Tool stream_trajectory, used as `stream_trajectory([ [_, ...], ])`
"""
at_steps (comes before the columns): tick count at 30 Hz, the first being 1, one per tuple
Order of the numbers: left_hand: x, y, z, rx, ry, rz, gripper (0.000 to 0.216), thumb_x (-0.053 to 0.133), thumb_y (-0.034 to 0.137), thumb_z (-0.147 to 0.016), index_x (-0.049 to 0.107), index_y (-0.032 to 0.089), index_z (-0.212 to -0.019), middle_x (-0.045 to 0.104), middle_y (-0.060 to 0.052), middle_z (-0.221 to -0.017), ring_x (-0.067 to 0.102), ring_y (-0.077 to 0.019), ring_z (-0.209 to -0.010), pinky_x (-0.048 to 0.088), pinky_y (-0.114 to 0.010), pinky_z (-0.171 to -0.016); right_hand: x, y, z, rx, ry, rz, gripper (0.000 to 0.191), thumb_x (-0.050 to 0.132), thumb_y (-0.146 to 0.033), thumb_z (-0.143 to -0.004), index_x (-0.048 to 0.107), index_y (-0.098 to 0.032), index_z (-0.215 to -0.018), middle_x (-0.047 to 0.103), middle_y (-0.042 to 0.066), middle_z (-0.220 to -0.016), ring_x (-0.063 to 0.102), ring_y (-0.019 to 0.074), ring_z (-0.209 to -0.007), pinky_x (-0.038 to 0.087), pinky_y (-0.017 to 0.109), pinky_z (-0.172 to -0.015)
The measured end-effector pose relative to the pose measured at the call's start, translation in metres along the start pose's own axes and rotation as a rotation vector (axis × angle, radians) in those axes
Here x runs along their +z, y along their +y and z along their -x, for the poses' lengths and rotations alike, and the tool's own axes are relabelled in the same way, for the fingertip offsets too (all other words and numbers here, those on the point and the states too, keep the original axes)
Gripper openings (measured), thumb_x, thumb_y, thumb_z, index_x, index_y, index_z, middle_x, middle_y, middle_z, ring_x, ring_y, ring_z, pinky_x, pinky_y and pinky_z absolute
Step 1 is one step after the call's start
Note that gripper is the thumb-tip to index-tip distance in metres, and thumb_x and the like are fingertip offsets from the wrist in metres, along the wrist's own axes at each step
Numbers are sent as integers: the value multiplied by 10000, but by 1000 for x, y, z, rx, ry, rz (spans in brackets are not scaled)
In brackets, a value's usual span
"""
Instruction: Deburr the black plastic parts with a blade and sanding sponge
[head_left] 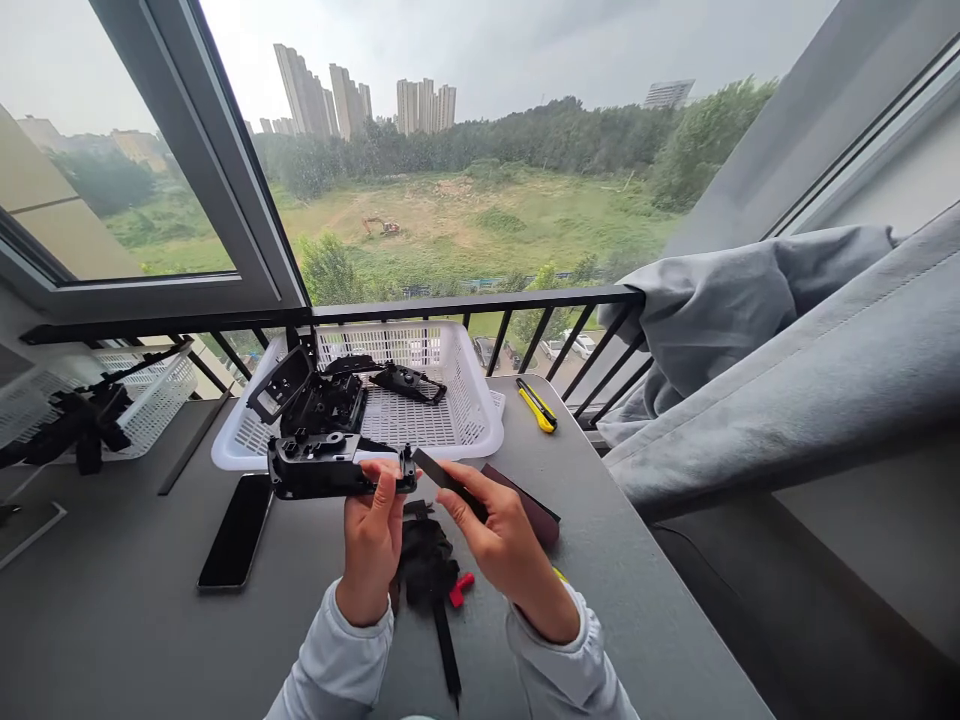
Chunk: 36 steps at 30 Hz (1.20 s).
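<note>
Black plastic housing point(330, 467), white basket point(480, 432) behind

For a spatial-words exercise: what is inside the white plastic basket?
The white plastic basket holds a black plastic housing and a smaller black part; the mesh floor beneath them is covered, so anything there cannot be seen.

Two hands point(371, 540) work over one desk point(660, 600). Three black plastic housings point(337, 466) are in view: one held, two in one white basket point(450, 350). Also counted: one black strip point(448, 483), one dark sanding sheet point(529, 505), one phone point(235, 532), one yellow utility knife point(536, 405) and one red part point(460, 589). Beyond one railing point(480, 302), one excavator point(381, 227).
</note>
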<state>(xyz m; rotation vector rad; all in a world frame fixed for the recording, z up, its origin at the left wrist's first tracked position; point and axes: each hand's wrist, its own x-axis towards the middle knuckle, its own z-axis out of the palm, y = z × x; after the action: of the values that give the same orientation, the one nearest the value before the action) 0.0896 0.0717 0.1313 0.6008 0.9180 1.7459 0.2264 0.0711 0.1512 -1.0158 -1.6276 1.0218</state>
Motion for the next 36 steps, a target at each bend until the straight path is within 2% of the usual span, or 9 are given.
stream_trajectory([
  [5,0,2,0,43,19,-84,326,801,477,-656,616,216,-718,559,5,-747,534,-128,-716,498,-227,-691,-8,2,3,-45,-20,211,334,554,-210,-892,680,-231,-1201,742,74,-1124,703,250,-998,566,368,-863],
  [12,-4,6,0,115,-59,-107,318,722,467,-761,577,187,-718,522,25,-726,517,-101,-706,502,-217,-718,-4,-2,7,-138,-70,276,352,537,-196,-900,663,-250,-1224,752,62,-1073,713,225,-933,567,329,-822],
  [15,-6,11,0,81,-48,-109,305,732,447,-758,584,181,-742,543,28,-738,536,-91,-711,503,-196,-698,-1,-4,7,-132,-51,295,363,530,-195,-903,654,-255,-1239,758,53,-1018,713,215,-883,565,318,-790],
  [19,-7,19,1,5,-49,-27,308,771,425,-721,607,181,-813,576,31,-763,579,-92,-744,529,-210,-714,0,-7,9,-125,10,250,343,538,-217,-905,663,-249,-1222,747,62,-1073,699,235,-969,562,336,-835],
  [24,-12,25,-2,-61,-76,44,356,799,425,-684,609,179,-857,583,30,-757,593,-96,-735,553,-230,-706,3,-9,11,-114,-75,209,331,555,-235,-898,678,-247,-1205,746,70,-1082,698,244,-978,566,348,-845],
  [28,-14,28,-3,-103,-115,76,338,796,397,-698,603,185,-878,580,33,-740,602,-104,-703,579,-289,-722,7,-8,11,-46,4,95,321,569,-291,-899,681,-239,-1196,742,67,-1076,684,245,-986,546,368,-877],
  [32,-15,33,-2,-176,-181,144,361,815,367,-681,607,191,-918,566,44,-720,601,-102,-683,604,-318,-717,13,-7,10,79,19,-183,375,581,-396,-891,638,-227,-1221,703,19,-776,655,179,-726,548,300,-672],
  [34,-16,36,-3,-213,-215,160,379,831,362,-661,614,183,-916,557,43,-715,593,-92,-664,608,-281,-674,17,-5,9,120,12,-298,375,607,-418,-867,630,-231,-1192,672,7,-753,565,126,-575,484,246,-526],
  [36,-18,39,-3,-249,-249,155,381,839,368,-649,614,169,-883,541,40,-702,582,-85,-631,603,-244,-608,22,-3,8,136,37,-392,355,643,-432,-833,645,-245,-1136,661,5,-789,416,74,-456,355,208,-401],
])
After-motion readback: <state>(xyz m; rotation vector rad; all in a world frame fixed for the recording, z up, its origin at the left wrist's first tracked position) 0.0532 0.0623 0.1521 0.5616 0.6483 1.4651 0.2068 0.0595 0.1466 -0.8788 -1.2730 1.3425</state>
